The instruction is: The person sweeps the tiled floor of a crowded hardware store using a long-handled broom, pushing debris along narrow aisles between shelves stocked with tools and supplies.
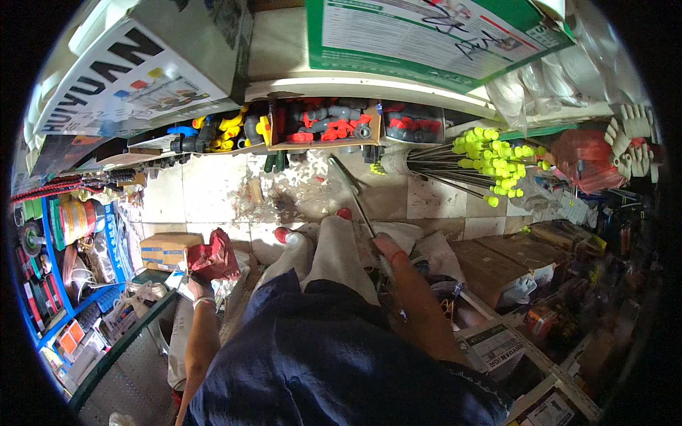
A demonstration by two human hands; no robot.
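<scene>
My right hand [389,247] is closed around a long thin metal pole [363,213] that slants down to the tiled floor. At its far end, a dark narrow head [343,174] rests on the tiles. My left hand [200,287] is at the left, against a crumpled red plastic bag [216,258], with its fingers partly hidden; whether it grips the bag is unclear. Loose litter [256,194] and stains lie on the floor in front of my red-tipped shoes.
Cardboard boxes of pipe valves [330,125] line the shelf ahead. A bundle of rods with yellow-green tips [490,160] juts out at the right. A cardboard box [170,250] stands left, brown cartons [495,266] right, and a green-edged metal panel [128,357] lower left.
</scene>
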